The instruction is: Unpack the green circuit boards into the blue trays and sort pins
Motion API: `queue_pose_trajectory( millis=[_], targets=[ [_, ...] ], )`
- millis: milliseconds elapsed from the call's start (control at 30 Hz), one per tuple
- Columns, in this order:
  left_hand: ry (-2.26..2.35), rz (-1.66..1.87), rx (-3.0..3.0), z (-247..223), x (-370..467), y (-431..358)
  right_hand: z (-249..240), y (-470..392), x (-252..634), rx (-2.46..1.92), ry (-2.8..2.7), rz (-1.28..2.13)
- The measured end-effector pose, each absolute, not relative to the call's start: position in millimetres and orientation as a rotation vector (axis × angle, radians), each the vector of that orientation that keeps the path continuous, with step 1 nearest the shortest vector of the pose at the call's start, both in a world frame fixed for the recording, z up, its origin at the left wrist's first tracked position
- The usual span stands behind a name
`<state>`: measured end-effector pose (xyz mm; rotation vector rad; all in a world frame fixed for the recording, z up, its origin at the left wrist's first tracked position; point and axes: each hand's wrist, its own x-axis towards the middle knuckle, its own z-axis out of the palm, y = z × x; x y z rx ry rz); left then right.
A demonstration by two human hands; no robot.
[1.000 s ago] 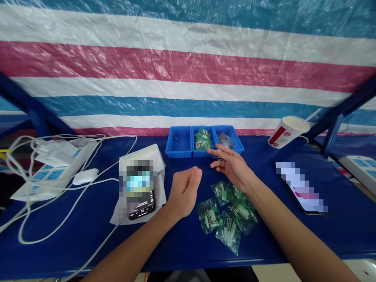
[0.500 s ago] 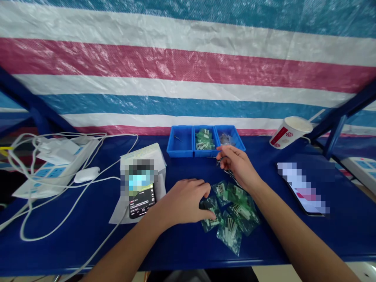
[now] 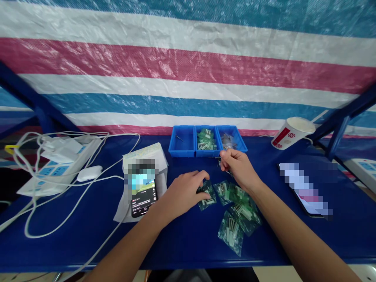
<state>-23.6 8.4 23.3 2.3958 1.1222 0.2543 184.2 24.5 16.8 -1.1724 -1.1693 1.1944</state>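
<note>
My left hand (image 3: pixel 186 194) has its thumb and fingers curled around a small clear plastic bag (image 3: pixel 208 200) of pale rod-like pieces. The fingertips partly cover that bag. My right hand (image 3: pixel 239 168) is closed over several thin metal screws (image 3: pixel 219 160), whose ends poke out past the fingertips; the rest are hidden in the palm. Between and below the hands lie more such bags, one (image 3: pixel 230 231) nearest the table edge and others (image 3: pixel 243 209) overlapping under my right wrist, with a greenish look.
Beyond my hands stand joined blue trays: the left tray (image 3: pixel 182 150) has one screw, the middle holds bags (image 3: pixel 206 140), the right clear packets (image 3: pixel 227 140). A phone (image 3: pixel 143 201) on paper and a cabled power strip (image 3: pixel 63 170) lie left; a cup (image 3: pixel 289 135) and another phone (image 3: pixel 305 196) right.
My left hand has moved away from the table's front edge, and the bag at its fingers has slid with it, apart from the pile. My right hand has shifted slightly and still holds the screws.
</note>
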Motion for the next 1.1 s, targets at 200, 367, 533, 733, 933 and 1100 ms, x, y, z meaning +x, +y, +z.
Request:
queue_pose_trajectory(
  millis=[200,367,533,733,933,1100],
  targets=[
    [1.130,0.467,2.245,17,-23,10,16,25,184,-1.194,-1.195,1.228],
    [1.163,0.840,2.118,20,-16,11,17,23,181,-1.216,-1.260,1.236],
    [1.134,1.117,1.989,29,-13,8,19,20,177,-1.131,-1.313,1.160],
    [1.059,1.246,1.790,29,-13,6,21,14,177,-1.083,-1.648,1.217],
    [1.063,1.298,1.535,27,-10,6,20,13,174,-1.063,-1.644,1.202],
    [1.094,0.984,1.522,22,-9,5,20,13,173,-1.099,-1.460,1.207]
  ],
)
